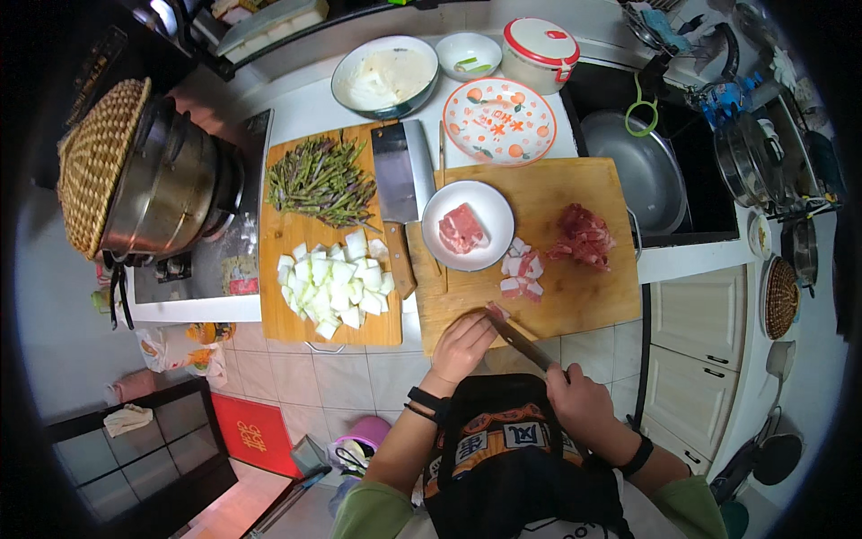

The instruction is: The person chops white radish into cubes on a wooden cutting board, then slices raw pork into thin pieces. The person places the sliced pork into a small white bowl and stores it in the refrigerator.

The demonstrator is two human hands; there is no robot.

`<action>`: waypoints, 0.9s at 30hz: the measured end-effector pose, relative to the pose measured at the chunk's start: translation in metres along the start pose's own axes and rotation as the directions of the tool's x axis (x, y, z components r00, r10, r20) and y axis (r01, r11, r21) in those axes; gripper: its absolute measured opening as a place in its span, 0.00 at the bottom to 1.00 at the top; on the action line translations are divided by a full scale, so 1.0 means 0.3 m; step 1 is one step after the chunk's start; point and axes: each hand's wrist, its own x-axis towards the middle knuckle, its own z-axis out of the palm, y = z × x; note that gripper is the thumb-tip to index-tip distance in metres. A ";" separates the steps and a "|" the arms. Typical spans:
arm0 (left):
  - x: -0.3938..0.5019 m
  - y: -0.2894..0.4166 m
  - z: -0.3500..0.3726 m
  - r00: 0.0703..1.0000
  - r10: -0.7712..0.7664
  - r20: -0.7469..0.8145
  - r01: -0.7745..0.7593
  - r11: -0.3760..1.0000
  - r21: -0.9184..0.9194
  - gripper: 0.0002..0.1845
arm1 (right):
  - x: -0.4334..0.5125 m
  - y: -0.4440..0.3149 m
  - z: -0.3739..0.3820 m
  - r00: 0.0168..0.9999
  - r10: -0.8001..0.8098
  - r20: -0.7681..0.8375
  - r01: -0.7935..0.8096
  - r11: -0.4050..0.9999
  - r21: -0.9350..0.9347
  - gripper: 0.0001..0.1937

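My right hand point(582, 401) grips a kitchen knife point(528, 347), its blade slanting up and left over the near edge of the right wooden cutting board point(458, 320). My left hand point(465, 343) rests beside the blade tip with bent fingers, steadying a small piece of raw meat point(497, 310) partly hidden by the fingers and blade. Farther up the board lie cut pieces of fatty meat point(520, 273). A heap of darker red sliced meat point(584, 237) sits at the right. One block of raw meat point(462, 229) lies in a white bowl point(496, 246) on the board.
The left cutting board point(273, 269) carries chopped green stems point(320, 178), pale vegetable chunks point(337, 279) and a cleaver point(404, 182). Behind stand a patterned plate point(461, 138), a bowl of white paste point(377, 77) and a lidded container point(539, 54). A steamer pot point(168, 182) is left; a sink basin point(640, 175), right.
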 end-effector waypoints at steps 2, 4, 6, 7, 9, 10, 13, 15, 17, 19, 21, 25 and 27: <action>-0.007 -0.003 -0.003 1.000 -0.005 -0.009 0.005 1.000 -0.027 0.11 | -0.005 -0.023 0.011 0.999 0.028 -0.034 -0.031 0.995 -0.096 0.17; -0.007 -0.007 -0.005 1.000 -0.001 -0.024 0.000 0.999 -0.050 0.11 | -0.008 -0.038 0.024 0.996 0.021 -0.087 -0.032 0.991 -0.131 0.17; -0.003 -0.017 -0.014 0.999 -0.007 -0.038 0.004 0.998 -0.063 0.10 | -0.012 -0.048 0.040 0.992 0.028 -0.125 -0.047 0.987 -0.152 0.17; -0.001 -0.023 -0.020 0.999 0.030 -0.013 -0.031 0.997 -0.064 0.10 | -0.016 -0.053 0.047 0.991 0.037 -0.132 -0.057 0.987 -0.153 0.17; 0.004 -0.034 -0.031 0.995 0.073 0.068 -0.068 0.995 -0.070 0.10 | -0.022 -0.063 0.058 0.990 0.054 -0.133 -0.076 0.983 -0.166 0.17; 0.006 -0.034 -0.032 0.992 0.089 0.084 -0.084 0.995 -0.060 0.10 | -0.023 -0.068 0.062 0.990 0.065 -0.128 -0.087 0.981 -0.176 0.17; 0.016 -0.037 -0.029 0.986 0.090 0.138 -0.083 0.995 -0.053 0.10 | -0.022 -0.083 0.061 0.985 0.089 -0.146 -0.116 0.975 -0.190 0.17; 0.022 -0.038 -0.020 0.986 0.064 0.153 -0.055 0.996 -0.068 0.11 | -0.019 -0.092 0.054 0.985 0.120 -0.126 -0.142 0.973 -0.180 0.17; 0.029 -0.052 -0.019 0.979 0.121 0.165 -0.119 0.993 -0.022 0.11 | -0.017 -0.098 0.048 0.983 0.163 -0.085 -0.175 0.970 -0.169 0.17; 0.031 -0.059 -0.021 0.972 0.150 0.180 -0.152 0.988 0.002 0.12 | -0.016 -0.101 0.045 0.983 0.150 -0.109 -0.170 0.965 -0.202 0.17; 0.033 -0.064 -0.030 0.968 0.166 0.188 -0.171 0.985 0.013 0.12 | -0.017 -0.099 0.048 0.981 0.140 -0.131 -0.165 0.966 -0.201 0.17; 0.043 -0.071 -0.043 0.967 0.212 0.141 -0.210 0.977 -0.028 0.14 | -0.022 -0.083 0.065 0.981 0.153 -0.123 -0.170 0.974 -0.147 0.17; 0.058 -0.081 -0.039 0.958 0.228 0.175 -0.225 0.974 -0.036 0.15 | -0.024 -0.074 0.074 0.980 0.160 -0.122 -0.177 0.974 -0.142 0.17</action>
